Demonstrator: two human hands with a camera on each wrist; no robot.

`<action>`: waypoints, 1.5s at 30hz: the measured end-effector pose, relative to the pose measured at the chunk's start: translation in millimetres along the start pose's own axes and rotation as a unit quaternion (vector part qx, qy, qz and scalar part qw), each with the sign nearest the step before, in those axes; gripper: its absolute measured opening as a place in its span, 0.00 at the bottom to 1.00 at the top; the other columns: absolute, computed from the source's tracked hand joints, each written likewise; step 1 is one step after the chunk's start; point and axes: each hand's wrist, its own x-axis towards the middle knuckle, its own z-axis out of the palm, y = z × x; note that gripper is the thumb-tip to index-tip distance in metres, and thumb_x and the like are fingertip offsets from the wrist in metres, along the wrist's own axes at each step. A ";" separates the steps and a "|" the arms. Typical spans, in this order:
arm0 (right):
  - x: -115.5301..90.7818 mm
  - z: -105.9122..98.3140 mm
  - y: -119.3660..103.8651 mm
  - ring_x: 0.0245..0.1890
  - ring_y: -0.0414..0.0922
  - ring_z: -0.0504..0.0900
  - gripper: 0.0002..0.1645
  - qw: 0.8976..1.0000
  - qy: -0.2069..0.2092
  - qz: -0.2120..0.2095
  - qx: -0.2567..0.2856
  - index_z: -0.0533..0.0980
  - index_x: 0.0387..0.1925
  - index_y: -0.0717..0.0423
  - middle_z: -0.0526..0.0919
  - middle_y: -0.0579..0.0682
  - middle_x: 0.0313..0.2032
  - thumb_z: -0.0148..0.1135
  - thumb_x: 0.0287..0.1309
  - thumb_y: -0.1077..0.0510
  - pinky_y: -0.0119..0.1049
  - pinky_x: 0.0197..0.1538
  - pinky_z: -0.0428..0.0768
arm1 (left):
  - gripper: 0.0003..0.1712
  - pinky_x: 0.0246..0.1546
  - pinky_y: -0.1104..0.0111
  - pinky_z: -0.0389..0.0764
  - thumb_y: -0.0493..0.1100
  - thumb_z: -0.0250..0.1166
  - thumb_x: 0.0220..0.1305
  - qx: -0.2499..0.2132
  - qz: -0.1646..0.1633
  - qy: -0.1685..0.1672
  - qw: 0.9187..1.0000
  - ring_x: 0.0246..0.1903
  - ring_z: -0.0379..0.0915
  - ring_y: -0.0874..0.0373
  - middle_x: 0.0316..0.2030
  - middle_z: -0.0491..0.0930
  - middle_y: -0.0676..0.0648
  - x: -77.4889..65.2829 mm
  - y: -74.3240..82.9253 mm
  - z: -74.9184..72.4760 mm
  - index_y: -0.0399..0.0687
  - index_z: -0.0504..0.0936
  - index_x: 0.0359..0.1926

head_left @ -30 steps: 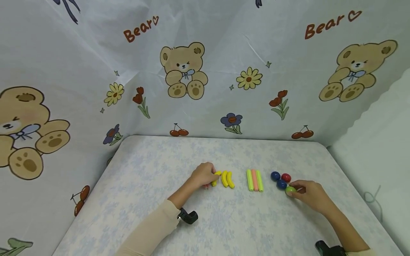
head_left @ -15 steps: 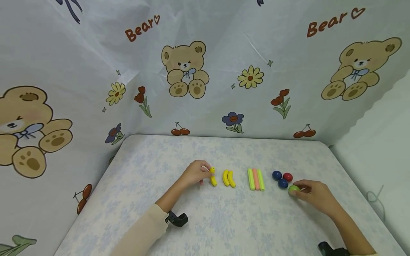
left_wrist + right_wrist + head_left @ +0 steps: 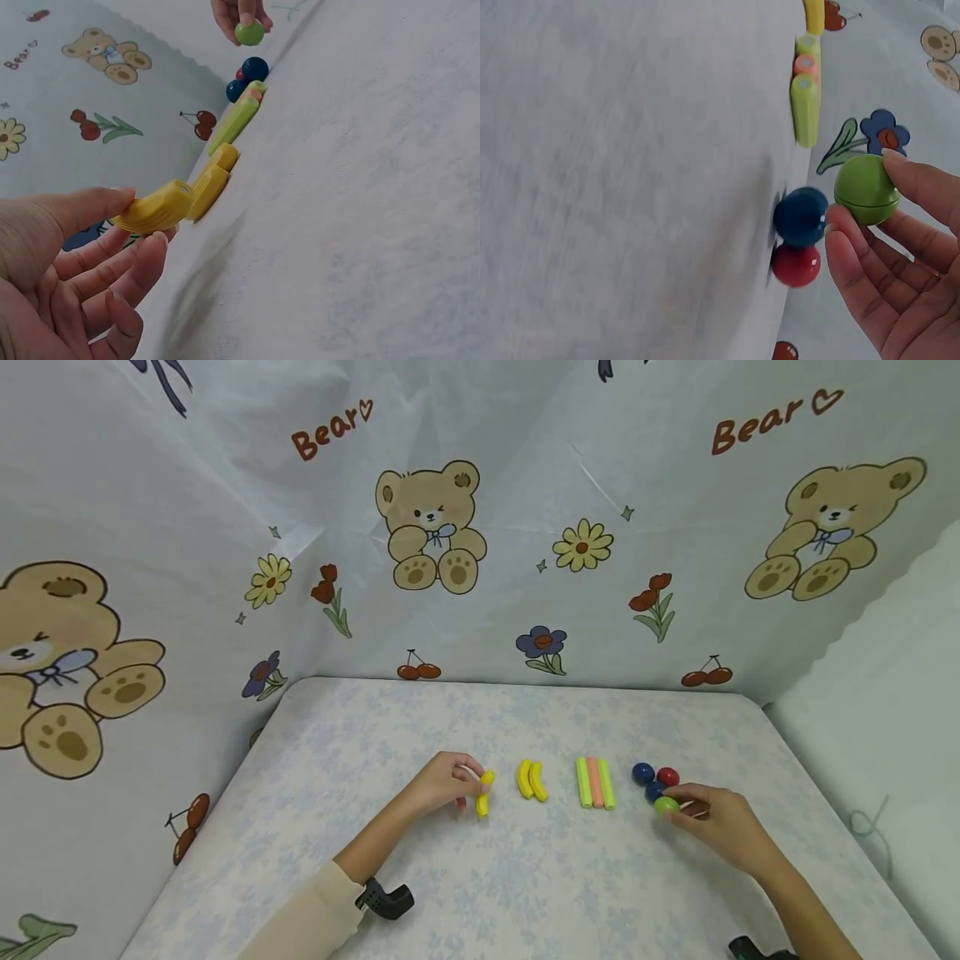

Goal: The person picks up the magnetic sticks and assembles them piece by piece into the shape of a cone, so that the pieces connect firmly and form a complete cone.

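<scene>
My left hand (image 3: pixel 448 785) pinches a yellow toy banana (image 3: pixel 154 210) between thumb and fingertips, just above the table. To its right, two more toy bananas (image 3: pixel 532 781) lie side by side. My right hand (image 3: pixel 716 827) holds a small green ball (image 3: pixel 866 189) by thumb and fingertips. In the head view that ball partly overlaps the nearer dark blue ball (image 3: pixel 654 790); the right wrist view shows it raised off the table. Behind are another blue ball (image 3: pixel 642 773) and a red ball (image 3: pixel 796 265).
Between the bananas and the balls lie three short sticks, two light green (image 3: pixel 583 782) and one pink (image 3: pixel 595 782), side by side. A pale patterned cloth covers the table (image 3: pixel 525 877). At its back edge hangs a bear-print curtain (image 3: pixel 480 627).
My left hand has moved left and towards me, carrying its banana farther from the other two. My right hand has shifted slightly left with the green ball, which now overlaps the nearer blue ball.
</scene>
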 end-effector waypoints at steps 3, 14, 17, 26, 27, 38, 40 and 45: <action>-0.7 8.4 -6.5 0.34 0.43 0.86 0.18 1.000 0.004 -0.011 0.012 0.85 0.48 0.58 0.88 0.50 0.40 0.76 0.55 0.59 0.31 0.36 0.84 | 0.12 0.21 0.65 0.76 0.47 0.74 0.62 -0.001 -0.001 -0.001 1.000 0.22 0.83 0.49 0.29 0.87 0.50 -6.2 -0.6 -0.9 0.49 0.85 0.44; 2.2 31.0 -29.3 0.35 0.41 0.85 0.19 0.998 -0.017 -0.028 0.061 0.85 0.49 0.60 0.88 0.49 0.42 0.77 0.54 0.60 0.28 0.38 0.83 | 0.14 0.29 0.62 0.85 0.47 0.75 0.61 -0.046 -0.020 -0.010 0.999 0.30 0.86 0.52 0.31 0.88 0.48 -18.8 -6.9 4.0 0.47 0.88 0.46; 5.1 36.5 -37.3 0.35 0.41 0.85 0.20 0.997 -0.028 -0.026 0.074 0.85 0.49 0.59 0.88 0.50 0.43 0.77 0.55 0.59 0.28 0.38 0.83 | 0.14 0.34 0.61 0.86 0.44 0.76 0.60 -0.070 -0.021 -0.007 0.997 0.31 0.85 0.52 0.31 0.87 0.46 -21.9 -9.0 5.2 0.45 0.87 0.44; 16.6 56.8 -55.3 0.36 0.39 0.85 0.20 0.992 -0.040 -0.060 0.101 0.85 0.50 0.56 0.87 0.47 0.44 0.77 0.55 0.58 0.30 0.39 0.84 | 0.15 0.36 0.60 0.87 0.40 0.77 0.59 -0.113 -0.009 -0.021 0.993 0.33 0.84 0.52 0.34 0.85 0.44 -22.5 -10.5 11.2 0.41 0.83 0.44; 17.7 59.1 -57.7 0.36 0.39 0.85 0.20 0.992 -0.042 -0.064 0.105 0.85 0.50 0.57 0.87 0.47 0.43 0.77 0.55 0.59 0.31 0.39 0.84 | 0.14 0.36 0.60 0.87 0.40 0.77 0.59 -0.115 -0.008 -0.022 0.993 0.33 0.85 0.52 0.34 0.86 0.44 -22.4 -10.5 12.3 0.41 0.83 0.44; 29.3 77.7 -89.1 0.34 0.38 0.85 0.18 0.978 -0.052 -0.138 0.145 0.85 0.49 0.57 0.88 0.44 0.40 0.77 0.55 0.61 0.33 0.38 0.85 | 0.17 0.37 0.61 0.87 0.43 0.77 0.58 -0.128 0.007 -0.020 0.991 0.34 0.86 0.52 0.35 0.88 0.44 -26.2 -14.8 19.1 0.40 0.87 0.47; 32.9 79.1 -95.1 0.34 0.38 0.85 0.18 0.977 -0.050 -0.144 0.149 0.85 0.48 0.55 0.88 0.43 0.41 0.77 0.55 0.61 0.33 0.38 0.85 | 0.17 0.37 0.60 0.87 0.42 0.77 0.59 -0.130 0.014 -0.018 0.991 0.34 0.86 0.53 0.35 0.88 0.44 -25.4 -15.1 18.7 0.41 0.88 0.47; 39.5 80.0 -108.5 0.35 0.38 0.85 0.18 0.975 -0.035 -0.154 0.155 0.84 0.48 0.55 0.88 0.46 0.43 0.76 0.55 0.62 0.33 0.39 0.85 | 0.17 0.37 0.59 0.88 0.43 0.77 0.59 -0.139 0.026 -0.019 0.990 0.34 0.86 0.53 0.35 0.88 0.43 -23.8 -14.4 17.7 0.41 0.87 0.47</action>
